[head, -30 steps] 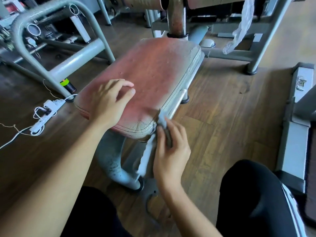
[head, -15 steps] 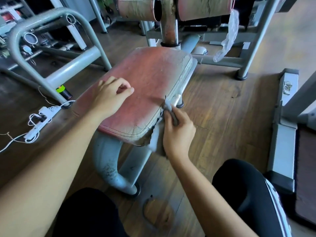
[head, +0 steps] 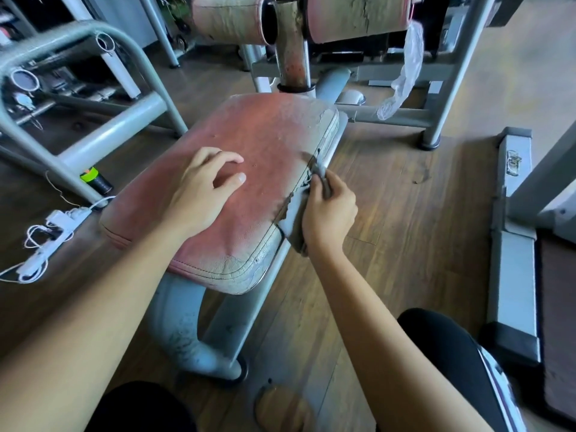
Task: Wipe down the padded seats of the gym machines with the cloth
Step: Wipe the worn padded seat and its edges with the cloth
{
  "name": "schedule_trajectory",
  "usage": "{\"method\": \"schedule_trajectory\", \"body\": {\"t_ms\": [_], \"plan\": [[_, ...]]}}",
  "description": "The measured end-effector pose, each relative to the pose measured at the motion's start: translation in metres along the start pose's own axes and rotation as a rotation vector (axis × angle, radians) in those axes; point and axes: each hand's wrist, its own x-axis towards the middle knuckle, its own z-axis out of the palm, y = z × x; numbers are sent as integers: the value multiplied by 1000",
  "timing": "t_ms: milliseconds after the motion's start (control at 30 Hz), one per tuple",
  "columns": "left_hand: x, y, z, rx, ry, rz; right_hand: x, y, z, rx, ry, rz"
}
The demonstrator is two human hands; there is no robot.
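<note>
A worn red padded seat on a grey metal frame fills the middle of the head view; its right edge is cracked and pale. My left hand rests flat on the seat top, fingers spread, holding nothing. My right hand is shut on a grey cloth and presses it against the seat's right side edge, about halfway along. Part of the cloth hangs below my palm.
Two worn roller pads on a rusty post stand behind the seat. A grey tubular frame is at the left, with a white power strip and a green-topped can on the wooden floor. Another machine's base lies at the right.
My right hand has slid the cloth along the seat's right edge, from the near corner toward the far end. My left hand has stayed on the seat top.
</note>
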Motion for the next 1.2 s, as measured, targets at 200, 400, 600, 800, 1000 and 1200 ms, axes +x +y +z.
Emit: {"method": "schedule_trajectory", "body": {"t_ms": [200, 400, 600, 800, 1000, 1200], "plan": [[5, 0, -3, 85, -49, -31, -45, 14, -26, -17, -152, -165], [25, 5, 5, 114, -53, -62, 44, -2, 4, -77, -30, -104], [33, -6, 11, 60, 31, -16, 80, -7, 18, -139, 3, -75], [36, -9, 15, 76, 85, 23, 94, -11, 25, -172, 42, -83], [38, -9, 17, 60, 66, 1, 82, -2, 15, -219, -25, -163], [37, -4, 10, 71, 18, -41, 71, -15, -10, -257, -108, -513]]}}
